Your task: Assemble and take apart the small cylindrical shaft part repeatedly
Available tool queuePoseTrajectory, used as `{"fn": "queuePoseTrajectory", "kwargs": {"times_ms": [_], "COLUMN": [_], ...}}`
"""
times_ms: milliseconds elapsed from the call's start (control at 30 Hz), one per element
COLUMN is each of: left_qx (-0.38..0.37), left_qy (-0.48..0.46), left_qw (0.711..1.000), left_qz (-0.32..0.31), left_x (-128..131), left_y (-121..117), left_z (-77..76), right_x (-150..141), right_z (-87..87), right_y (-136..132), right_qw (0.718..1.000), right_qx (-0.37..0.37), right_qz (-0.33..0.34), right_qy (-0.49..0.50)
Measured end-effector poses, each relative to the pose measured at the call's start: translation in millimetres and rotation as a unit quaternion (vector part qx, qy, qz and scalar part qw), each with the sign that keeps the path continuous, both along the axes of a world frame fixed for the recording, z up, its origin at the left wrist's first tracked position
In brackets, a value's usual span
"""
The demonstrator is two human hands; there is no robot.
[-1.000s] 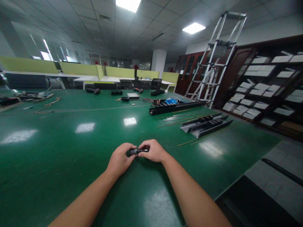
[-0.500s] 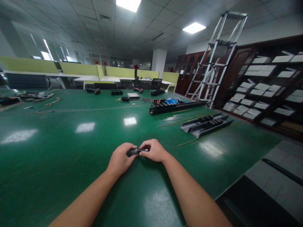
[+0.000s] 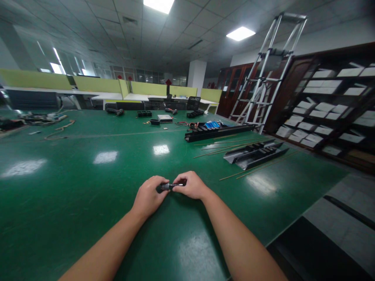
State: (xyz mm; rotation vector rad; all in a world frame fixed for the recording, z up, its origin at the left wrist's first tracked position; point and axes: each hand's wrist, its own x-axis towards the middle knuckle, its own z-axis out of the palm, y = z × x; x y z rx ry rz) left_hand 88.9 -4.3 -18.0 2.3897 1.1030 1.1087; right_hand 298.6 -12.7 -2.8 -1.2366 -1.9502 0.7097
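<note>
Both of my hands meet low over the green table (image 3: 73, 187), gripping one small dark cylindrical part (image 3: 169, 186) between them. My left hand (image 3: 149, 196) has its fingers curled round the part's left end. My right hand (image 3: 191, 185) pinches the right end with closed fingers. Most of the part is hidden inside the two hands; only a short middle piece shows. Both forearms rest near the table's front edge.
Long black rails (image 3: 253, 153) and another black rail with blue parts (image 3: 215, 130) lie to the far right, with thin brass rods (image 3: 231, 146) beside them. Small boxes and cables sit further back. A ladder (image 3: 263, 74) and shelves (image 3: 331, 113) stand at the right.
Hardly anything has moved. My hands stay together on the small dark part, with only a slight shift of the fingers.
</note>
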Motion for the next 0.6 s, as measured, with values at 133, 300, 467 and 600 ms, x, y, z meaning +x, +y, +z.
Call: {"fn": "queuePoseTrajectory", "kwargs": {"times_ms": [133,300,467,600], "left_qx": [0.0,0.003,0.004,0.003], "left_qy": [0.001,0.002,-0.001,0.0], "left_qw": [1.0,1.0,1.0,1.0], "left_qz": [0.002,0.007,0.014,0.016], "left_x": [-0.5,-1.4,-2.0,-1.8], "left_y": [0.5,-0.5,0.8,1.6], "left_z": [-1.2,-0.2,0.0,-0.2], "right_x": [1.3,3.4,5.2,6.2], "right_z": [0.7,1.6,0.5,-1.2], "right_y": [0.0,0.0,0.2,0.4], "right_qw": [1.0,1.0,1.0,1.0], "right_qx": [0.001,0.005,0.001,0.0], "right_qz": [-0.002,-0.009,-0.015,-0.015], "right_qy": [-0.006,-0.011,-0.008,0.005]}}
